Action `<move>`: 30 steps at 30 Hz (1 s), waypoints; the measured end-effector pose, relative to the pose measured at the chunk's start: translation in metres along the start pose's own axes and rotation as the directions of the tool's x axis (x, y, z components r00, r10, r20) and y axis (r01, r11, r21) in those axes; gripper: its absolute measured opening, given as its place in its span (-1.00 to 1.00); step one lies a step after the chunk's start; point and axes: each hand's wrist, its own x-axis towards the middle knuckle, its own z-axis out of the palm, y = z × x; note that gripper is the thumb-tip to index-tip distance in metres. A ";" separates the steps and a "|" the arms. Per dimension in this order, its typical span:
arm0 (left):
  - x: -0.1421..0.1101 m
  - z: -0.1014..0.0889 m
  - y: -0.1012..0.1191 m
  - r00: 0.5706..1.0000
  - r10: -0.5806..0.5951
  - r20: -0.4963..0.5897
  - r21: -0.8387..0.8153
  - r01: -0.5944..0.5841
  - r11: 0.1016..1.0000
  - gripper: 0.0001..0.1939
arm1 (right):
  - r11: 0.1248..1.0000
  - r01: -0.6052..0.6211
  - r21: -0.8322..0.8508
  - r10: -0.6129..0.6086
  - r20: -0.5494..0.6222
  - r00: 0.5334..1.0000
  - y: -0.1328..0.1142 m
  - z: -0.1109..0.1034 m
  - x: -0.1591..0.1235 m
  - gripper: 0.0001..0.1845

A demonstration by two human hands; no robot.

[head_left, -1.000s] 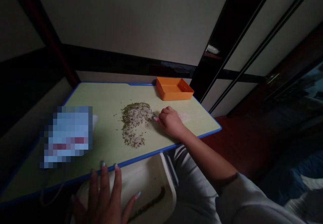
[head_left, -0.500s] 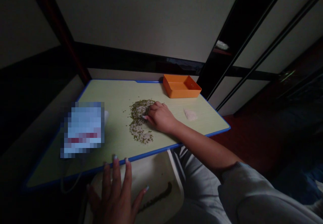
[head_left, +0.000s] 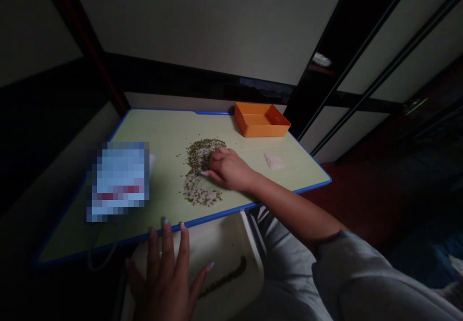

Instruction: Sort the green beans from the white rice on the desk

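Note:
A spread of small green beans mixed with white grains like rice [head_left: 202, 196] lies on the pale tabletop [head_left: 159, 128]. My right hand [head_left: 231, 169] rests at its right side, fingers curled down into it and thumb pointing left; whatever the fingertips pinch is hidden. Below the table's front edge, my left hand [head_left: 168, 273] is spread open and holds nothing, its fingertips near the blue rim. Under it is a white tub [head_left: 258, 263] with a dark band of what look like green beans [head_left: 227, 277] along its bottom.
An orange box [head_left: 265, 130] stands at the table's back right. In front of it sits a small heap of white grains [head_left: 274, 161]. A blurred-out light-blue object [head_left: 121, 174] is on the left. Cabinet panels [head_left: 202, 27] rise behind the table.
My right hand has shifted slightly left within the pile, and a few grains in its lower part have moved. My left hand stays spread in nearly the same place.

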 end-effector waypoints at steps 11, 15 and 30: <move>0.000 0.000 0.002 0.999 0.015 -0.043 0.006 -0.014 1.000 -0.39 | 0.994 -0.034 0.103 0.039 -0.041 0.998 0.018 -0.013 -0.016 -0.66; 0.000 0.000 0.001 0.995 0.053 -0.086 0.006 -0.053 0.999 -0.38 | 0.986 -0.019 0.167 0.029 -0.061 0.998 0.030 -0.017 -0.031 -0.69; 0.001 0.004 -0.005 0.983 0.117 -0.143 0.018 -0.116 0.993 -0.14 | 0.956 -0.100 0.277 0.134 -0.109 0.985 0.006 0.003 -0.056 -0.64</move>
